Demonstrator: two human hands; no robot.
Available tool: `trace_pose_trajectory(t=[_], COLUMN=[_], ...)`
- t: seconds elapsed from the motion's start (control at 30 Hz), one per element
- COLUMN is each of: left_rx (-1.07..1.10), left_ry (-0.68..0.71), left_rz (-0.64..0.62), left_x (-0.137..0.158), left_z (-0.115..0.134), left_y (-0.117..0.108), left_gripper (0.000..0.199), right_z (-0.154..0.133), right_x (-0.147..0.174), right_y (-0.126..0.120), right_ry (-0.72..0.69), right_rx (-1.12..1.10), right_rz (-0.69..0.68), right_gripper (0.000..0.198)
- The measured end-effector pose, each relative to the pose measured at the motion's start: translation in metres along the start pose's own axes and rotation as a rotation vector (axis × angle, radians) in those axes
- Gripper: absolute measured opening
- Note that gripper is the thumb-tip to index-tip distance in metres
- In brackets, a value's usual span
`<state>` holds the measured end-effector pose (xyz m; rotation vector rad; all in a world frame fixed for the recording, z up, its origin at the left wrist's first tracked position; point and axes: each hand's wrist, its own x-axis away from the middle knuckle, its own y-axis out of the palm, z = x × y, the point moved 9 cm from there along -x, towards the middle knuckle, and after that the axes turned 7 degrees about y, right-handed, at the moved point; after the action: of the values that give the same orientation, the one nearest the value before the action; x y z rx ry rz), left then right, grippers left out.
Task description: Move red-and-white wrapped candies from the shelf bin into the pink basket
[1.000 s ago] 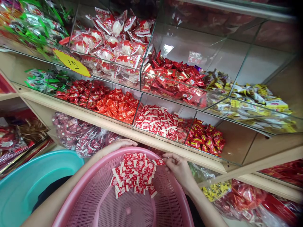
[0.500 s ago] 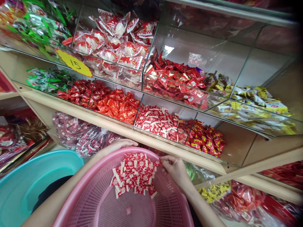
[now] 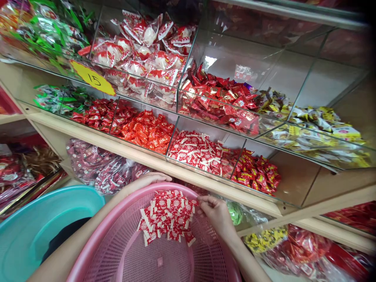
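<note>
A pink plastic basket [image 3: 101, 235] with mesh sides fills the lower middle. In it lies a heap of small red-and-white wrapped candies [image 3: 167, 219]. My left arm reaches around the basket's left side, and my left hand [image 3: 149, 180] holds it at the far rim, with its lower part hidden behind the rim. Over the right inner wall, my right hand [image 3: 216, 213] is closed, thumb and fingers pinching a red-and-white candy [image 3: 193, 203] at the heap's upper right edge.
A teal basin [image 3: 53, 203] stands at the left. Ahead, glass-fronted shelf bins hold matching red-and-white candies [image 3: 198, 152], orange-red candies [image 3: 149, 131] and egg-like red packets [image 3: 141, 58]. A yellow price tag [image 3: 93, 77] reads 15. Bagged candies [image 3: 305, 246] lie below the wooden shelf edge [image 3: 141, 160].
My right hand has shifted very slightly toward the heap at the candy. The left hand, basket and heap are practically unchanged.
</note>
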<state>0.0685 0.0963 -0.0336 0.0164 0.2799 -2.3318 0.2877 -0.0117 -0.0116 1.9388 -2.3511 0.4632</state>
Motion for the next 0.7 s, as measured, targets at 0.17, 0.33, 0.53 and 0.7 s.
trace_pose_trajectory(t=[0.17, 0.33, 0.53, 0.7], left_rx=[-0.149, -0.148, -0.098, 0.009], left_ry=[0.118, 0.062, 0.037, -0.013], left_rz=[-0.041, 0.001, 0.003, -0.001], left_x=[0.001, 0.000, 0.000, 0.000], left_z=[0.008, 0.018, 0.016, -0.001], left_y=[0.000, 0.001, 0.001, 0.001], left_gripper=[0.037, 0.035, 0.034, 0.034], right_z=[-0.001, -0.008, -0.023, -0.027], right_x=[0.007, 0.013, 0.018, 0.017], right_y=[0.002, 0.003, 0.008, 0.010], right_ry=[-0.042, -0.100, -0.245, -0.284], right_rx=[0.038, 0.165, 0.350, 0.442], right_rz=[-0.049, -0.011, 0.057, 0.104], right_gripper=[0.036, 0.032, 0.025, 0.024])
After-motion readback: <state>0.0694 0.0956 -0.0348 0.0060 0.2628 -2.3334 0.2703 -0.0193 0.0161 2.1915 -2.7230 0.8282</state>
